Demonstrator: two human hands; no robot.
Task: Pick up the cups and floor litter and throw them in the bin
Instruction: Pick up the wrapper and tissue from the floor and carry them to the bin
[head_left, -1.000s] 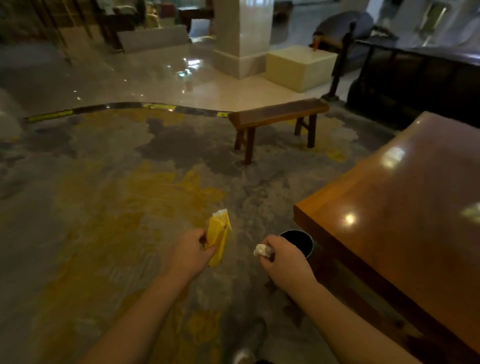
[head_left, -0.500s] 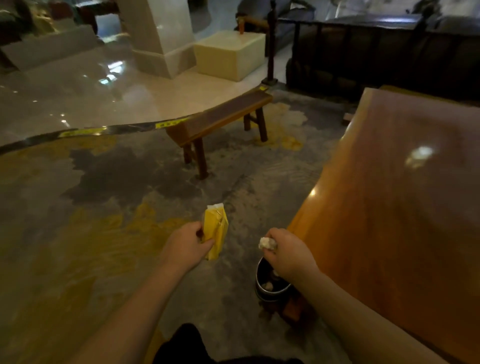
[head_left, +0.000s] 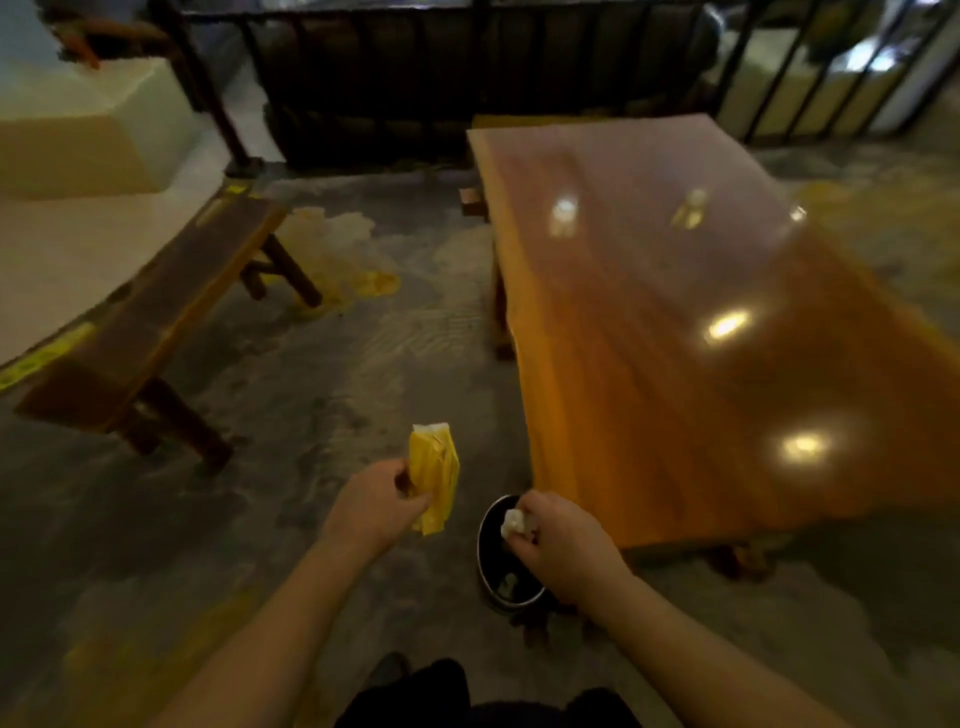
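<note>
A small round black bin (head_left: 491, 564) stands on the carpet beside the near corner of the wooden table. Some pale litter lies at its bottom. My right hand (head_left: 563, 545) hovers directly over the bin's opening, pinching a crumpled white paper wad (head_left: 514, 522). My left hand (head_left: 374, 506) is to the left of the bin, gripping a flattened yellow wrapper (head_left: 434, 475) that points upward. No cups are visible.
A glossy orange-brown wooden table (head_left: 675, 322) fills the right side. A dark wooden bench (head_left: 150, 312) stands at the left on the grey and yellow patterned carpet (head_left: 363, 364). Black railings (head_left: 467, 67) run along the back. A pale stone block (head_left: 78, 130) sits far left.
I have walked closer and turned right, so the table fills more of the view. My right hand with the paper wad moved over the bin's opening; the left hand keeps the wrapper.
</note>
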